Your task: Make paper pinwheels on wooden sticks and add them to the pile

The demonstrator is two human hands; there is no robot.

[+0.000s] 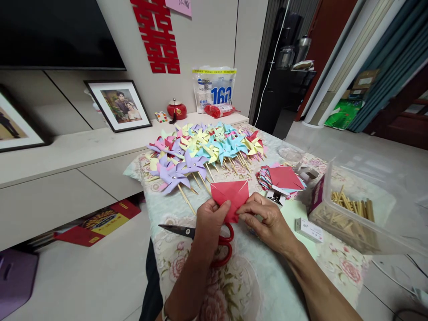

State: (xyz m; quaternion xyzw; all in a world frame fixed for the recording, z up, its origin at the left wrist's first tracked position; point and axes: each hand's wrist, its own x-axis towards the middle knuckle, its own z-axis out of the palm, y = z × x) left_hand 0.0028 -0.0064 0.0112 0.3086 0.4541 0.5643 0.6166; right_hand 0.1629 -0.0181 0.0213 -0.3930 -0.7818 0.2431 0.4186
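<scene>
The left hand [210, 220] pinches the lower left corner of a red paper square [231, 196], and the right hand [265, 220] pinches its lower right edge. The paper is creased with cut diagonals, held above red scissors [214, 243] lying on the bench [261, 281].
</scene>
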